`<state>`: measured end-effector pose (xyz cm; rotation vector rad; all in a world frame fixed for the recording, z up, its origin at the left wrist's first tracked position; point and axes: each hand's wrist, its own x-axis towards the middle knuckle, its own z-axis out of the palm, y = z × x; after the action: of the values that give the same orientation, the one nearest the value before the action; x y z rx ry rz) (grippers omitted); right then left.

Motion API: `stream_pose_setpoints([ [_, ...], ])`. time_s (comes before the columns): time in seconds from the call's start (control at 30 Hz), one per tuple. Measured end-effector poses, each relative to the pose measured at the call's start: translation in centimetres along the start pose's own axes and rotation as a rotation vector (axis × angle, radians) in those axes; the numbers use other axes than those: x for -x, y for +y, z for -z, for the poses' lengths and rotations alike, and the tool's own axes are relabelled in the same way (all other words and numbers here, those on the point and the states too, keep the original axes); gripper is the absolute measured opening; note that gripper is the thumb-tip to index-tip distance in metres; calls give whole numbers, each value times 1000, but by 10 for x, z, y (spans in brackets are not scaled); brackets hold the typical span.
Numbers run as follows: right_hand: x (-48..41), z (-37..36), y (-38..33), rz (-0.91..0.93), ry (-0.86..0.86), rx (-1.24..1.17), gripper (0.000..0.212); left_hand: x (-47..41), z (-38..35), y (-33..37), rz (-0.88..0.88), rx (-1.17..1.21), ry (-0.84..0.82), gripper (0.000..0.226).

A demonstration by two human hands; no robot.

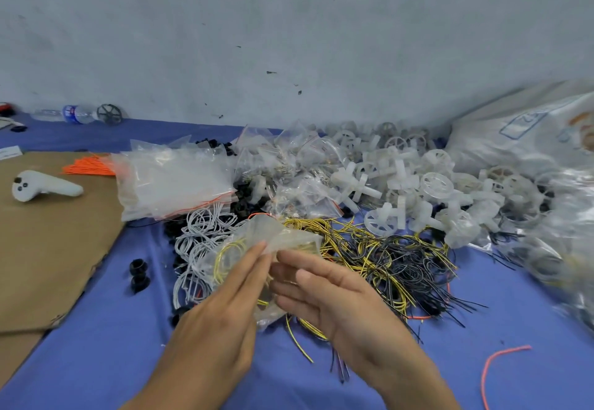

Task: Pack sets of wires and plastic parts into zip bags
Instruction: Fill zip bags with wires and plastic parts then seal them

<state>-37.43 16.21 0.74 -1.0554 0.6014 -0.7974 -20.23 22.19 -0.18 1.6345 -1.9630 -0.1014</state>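
- Blue-covered table [96,361] runs wall to wall; its near edge is cut off below.
- Big white sack [514,127] slumps at the far right, half out of view, and its print is too blurred to read.
- Brown cardboard sheet [48,249] lies on the left, clipped by the edge.
- Heap of white plastic wheels [418,184] sits along the wall, and the right end smears into blur.
- Tangle of yellow and black wires [385,258] spreads just in front of the wheels, with white wires [199,233] beside it on the left.
- Stack of empty zip bags [170,181] lies behind the white wires, hiding some black parts.
- Left hand [221,307] has straight fingers laid flat on the bag, but the thumb is hidden.
- Right hand [334,294] faces it with its fingers loosely spread, touching the bag's other side.
- Zip bag [283,236] is pressed between both hands over the wire pile; yellow wire shows inside, the rest is hard to make out.
- White controller [41,186] rests on the cardboard.
- Water bottle [74,114] lies by the wall at far left.
- Two black rings [138,274] sit near the cardboard's edge.
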Motion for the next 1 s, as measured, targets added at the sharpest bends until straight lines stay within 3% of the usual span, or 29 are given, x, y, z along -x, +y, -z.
stream_pose_setpoints([
  [0.03, 8, 15, -6, 46, 28, 163, 26, 0, -2, -1, 4, 16, 16, 92],
  [0.13, 5, 60, -11, 150, 440, 786, 21, 0, -7, 0, 10, 96, -1, 86],
  [0.2, -11, 81, -8, 133, 597, 1265, 20, -2, -10, 4, 3, 120, 7, 84],
  [0.27, -31, 102, -1, 17, 599, 1645, 28, -1, -11, 6, 11, 110, 3, 85],
  [0.37, -53, 115, 14, -90, 510, 1898, 33, 0, -10, 7, 17, 81, -2, 86],
  [0.53, -62, 128, 17, -17, 522, 1855, 23, 1, -6, 6, 38, 65, -27, 87],
  [0.67, -66, 134, 12, -161, 406, 1860, 28, 0, -5, 11, 46, 83, -43, 85],
  [0.73, -66, 132, 7, -126, 434, 1802, 23, -1, -6, 13, 41, 89, -41, 84],
  [0.83, -63, 124, -7, 170, 620, 1475, 18, -1, -6, 12, 39, 90, -41, 83],
  [1.0, -35, 98, -52, 547, 750, 631, 18, -2, -4, 8, 39, 98, -71, 82],
])
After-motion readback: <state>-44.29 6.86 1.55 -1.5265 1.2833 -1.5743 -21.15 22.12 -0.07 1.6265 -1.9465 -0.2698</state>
